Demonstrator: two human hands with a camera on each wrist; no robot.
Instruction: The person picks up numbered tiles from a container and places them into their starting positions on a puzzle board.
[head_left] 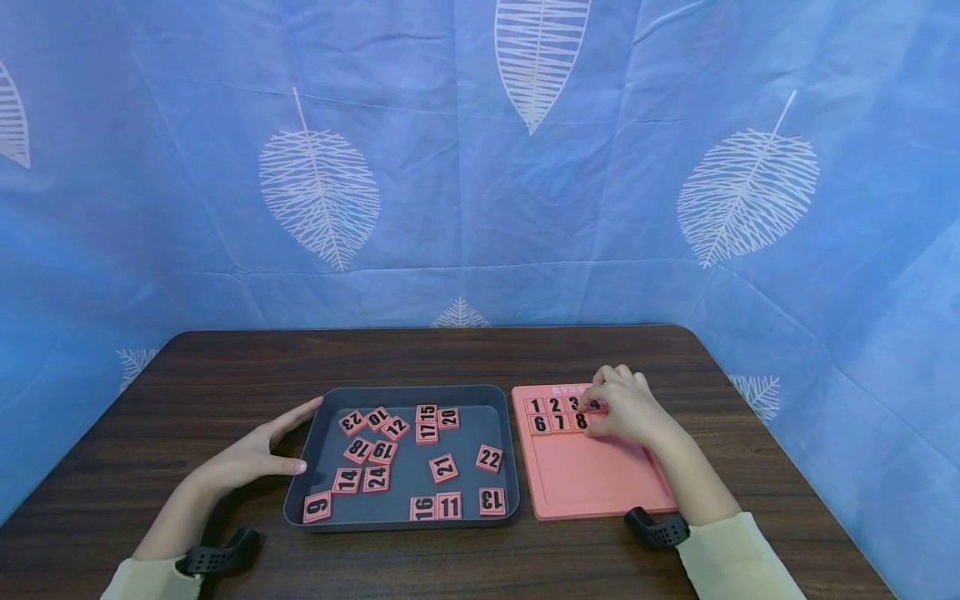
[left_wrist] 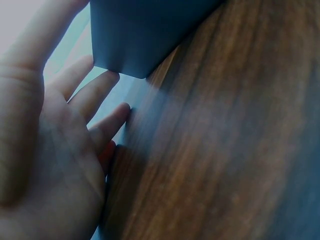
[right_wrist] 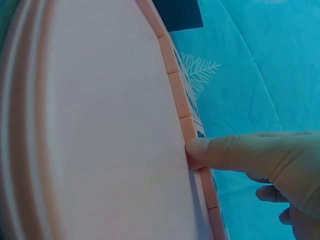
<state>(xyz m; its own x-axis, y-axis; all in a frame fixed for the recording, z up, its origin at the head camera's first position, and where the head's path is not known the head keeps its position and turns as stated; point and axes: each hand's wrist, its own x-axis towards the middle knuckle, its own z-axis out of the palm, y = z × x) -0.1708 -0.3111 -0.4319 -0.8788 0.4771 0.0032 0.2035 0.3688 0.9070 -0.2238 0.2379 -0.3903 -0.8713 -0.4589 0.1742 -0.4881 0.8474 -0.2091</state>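
My right hand is over the pink number board, with thumb and index finger at the tile marked 8. In the right wrist view the thumb presses against the lower edge of the tile row. Tiles 1, 2 and 3 form the upper row, with 4 partly covered; 6 and 7 sit left of the 8. My left hand rests at the left side of the grey tray, fingers extended, index fingertip and thumb touching its rim. The left wrist view shows fingertips at the tray's corner.
Inside the tray lie several loose number tiles, such as 22, 21 and 24, turned various ways. Tray and board stand side by side on a dark wooden table. A blue leaf-patterned cloth hangs behind.
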